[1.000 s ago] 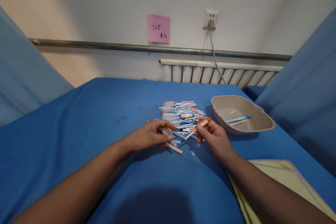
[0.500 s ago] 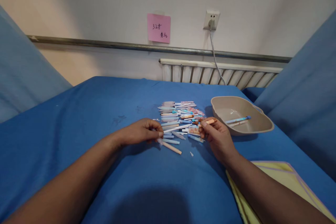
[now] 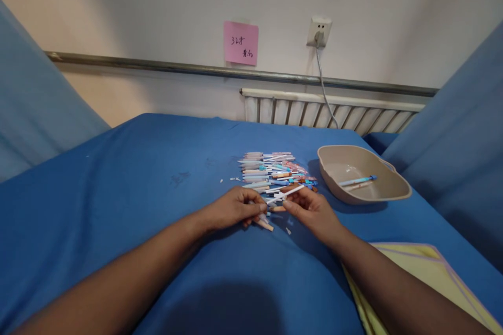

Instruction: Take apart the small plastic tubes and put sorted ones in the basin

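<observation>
My left hand [image 3: 245, 207] pinches one end of a thin white pen refill [image 3: 291, 192], which slants up to the right across the front of my right hand. A pale tip shows below my left fingers; whether they hold it I cannot tell. My right hand [image 3: 312, 209] is closed on a short orange pen barrel [image 3: 278, 209] that points left toward my left hand. Behind both hands lie rows of pen parts: pale barrels [image 3: 253, 165], white refills and patterned pieces [image 3: 294, 167]. A peach barrel [image 3: 266, 226] pokes out under my left hand.
A beige basin [image 3: 365, 196] with a blue-capped pen [image 3: 357, 181] inside stands at the right. A folded yellow cloth [image 3: 416, 261] lies under my right forearm. Small white tips [image 3: 288, 231] are on the blue sheet [image 3: 176, 152]. Blue curtains hang at both sides.
My right hand has moved left and down with the orange barrel, away from the basin's side. My left hand has come right with the refill, and the hands are now close together.
</observation>
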A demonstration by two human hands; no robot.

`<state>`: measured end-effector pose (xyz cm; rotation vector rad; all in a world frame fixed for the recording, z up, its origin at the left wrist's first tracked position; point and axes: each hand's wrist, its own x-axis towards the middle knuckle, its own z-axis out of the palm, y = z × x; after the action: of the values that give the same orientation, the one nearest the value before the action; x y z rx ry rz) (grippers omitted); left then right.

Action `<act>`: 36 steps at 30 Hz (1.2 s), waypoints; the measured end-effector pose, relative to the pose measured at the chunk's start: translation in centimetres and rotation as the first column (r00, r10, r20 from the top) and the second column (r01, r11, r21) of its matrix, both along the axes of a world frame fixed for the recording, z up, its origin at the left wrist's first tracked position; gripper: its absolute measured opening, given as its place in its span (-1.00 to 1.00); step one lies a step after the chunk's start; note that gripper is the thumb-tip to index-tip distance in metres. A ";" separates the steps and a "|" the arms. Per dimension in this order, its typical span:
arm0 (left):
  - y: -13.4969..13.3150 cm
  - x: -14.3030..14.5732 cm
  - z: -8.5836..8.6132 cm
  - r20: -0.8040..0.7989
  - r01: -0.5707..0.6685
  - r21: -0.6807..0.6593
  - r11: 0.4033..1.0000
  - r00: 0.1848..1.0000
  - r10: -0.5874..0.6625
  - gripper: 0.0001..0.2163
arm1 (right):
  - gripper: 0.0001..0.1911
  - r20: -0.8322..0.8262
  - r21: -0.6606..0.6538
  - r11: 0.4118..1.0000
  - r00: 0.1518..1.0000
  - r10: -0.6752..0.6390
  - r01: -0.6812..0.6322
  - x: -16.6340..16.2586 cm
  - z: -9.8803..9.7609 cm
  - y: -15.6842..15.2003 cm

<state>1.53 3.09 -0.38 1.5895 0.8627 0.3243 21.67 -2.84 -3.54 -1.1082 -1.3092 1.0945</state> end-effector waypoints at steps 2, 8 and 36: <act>-0.3 0.4 -0.4 0.028 0.009 -0.021 1.000 1.000 -0.009 -0.67 | -0.72 -0.070 -0.007 1.000 0.997 0.027 -0.028 -0.1 0.3 0.0; 1.3 -1.1 0.8 0.105 -0.184 -0.015 0.983 0.977 0.185 -0.69 | -0.70 -0.214 -0.028 0.992 0.969 -0.123 0.120 1.0 0.0 0.5; 2.4 -1.1 0.1 -0.571 0.426 0.706 0.565 0.815 0.099 -0.79 | -0.61 0.040 -0.023 0.999 0.999 0.033 -0.032 -0.1 0.7 -0.4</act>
<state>0.42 5.50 -0.26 2.7443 1.0512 0.0893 21.57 -3.19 -2.86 -1.1340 -1.3535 1.1183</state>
